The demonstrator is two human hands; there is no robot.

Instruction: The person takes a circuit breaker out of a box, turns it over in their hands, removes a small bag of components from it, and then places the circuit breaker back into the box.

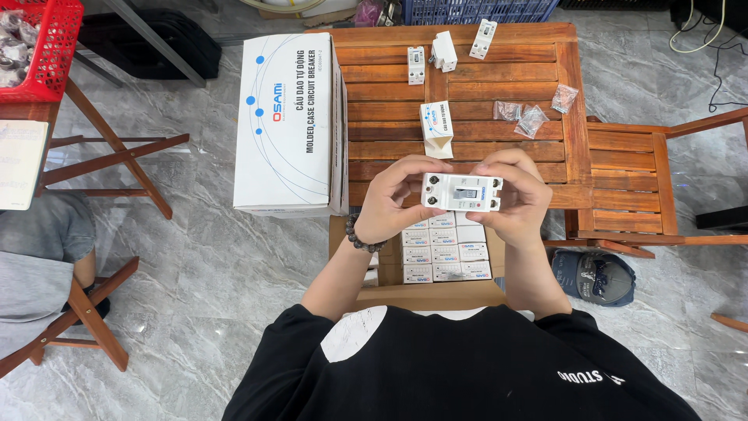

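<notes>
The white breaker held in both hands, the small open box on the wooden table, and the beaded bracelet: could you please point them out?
white breaker (461, 192), head view, front face.
small open box (436, 125), head view, side panel.
beaded bracelet (357, 238), head view, beads on left wrist.

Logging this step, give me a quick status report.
Left hand and right hand both grip white breaker. Above open carton. Nothing blocking.

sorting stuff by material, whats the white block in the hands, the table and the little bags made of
White block: likely hard moulded plastic, smooth matt faces. Table: wood, reddish-brown slats with visible grain, slightly glossy. Little bags: thin clear plastic film, crinkled and shiny.
</notes>
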